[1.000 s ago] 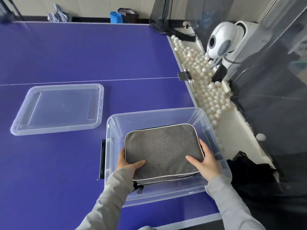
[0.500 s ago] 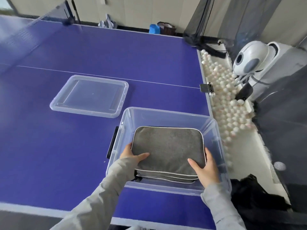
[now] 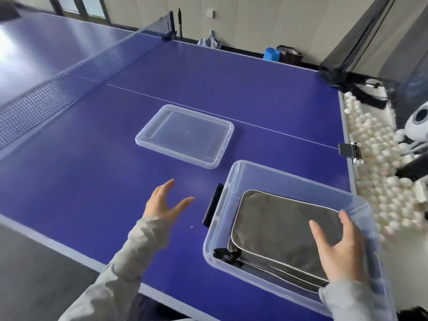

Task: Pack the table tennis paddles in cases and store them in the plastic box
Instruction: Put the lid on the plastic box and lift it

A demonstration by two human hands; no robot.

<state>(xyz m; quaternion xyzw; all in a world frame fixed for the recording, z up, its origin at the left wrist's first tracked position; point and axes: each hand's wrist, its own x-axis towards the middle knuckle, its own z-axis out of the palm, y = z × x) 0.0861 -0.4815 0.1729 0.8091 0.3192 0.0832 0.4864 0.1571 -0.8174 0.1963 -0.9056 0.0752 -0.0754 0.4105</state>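
A blue table tennis table (image 3: 208, 77) fills the head view, with a black mesh net (image 3: 69, 82) stretched across its far left and pale wall panels beyond. A white centre line runs across the blue top. Along the right edge of the table lies a trough of many white balls (image 3: 382, 181), and a white rounded ball machine (image 3: 419, 121) stands behind them at the frame's edge.

A clear rectangular plastic box (image 3: 278, 172) sits on the table near its front right corner, with a black latch (image 3: 213, 205) on its left wall. A grey fabric paddle case with white piping (image 3: 278, 228) lies flat inside the box. The box's clear flat plastic lid (image 3: 185, 133) lies on the table apart from it, to the far left of the box.

The left hand (image 3: 162, 205) hovers over the bare table just left of the box, fingers spread wide and holding nothing. The right hand (image 3: 340, 246) is over the right part of the case inside the box, with its fingers straight and spread. Whether it touches the fabric cannot be told. Both arms wear grey sleeves.
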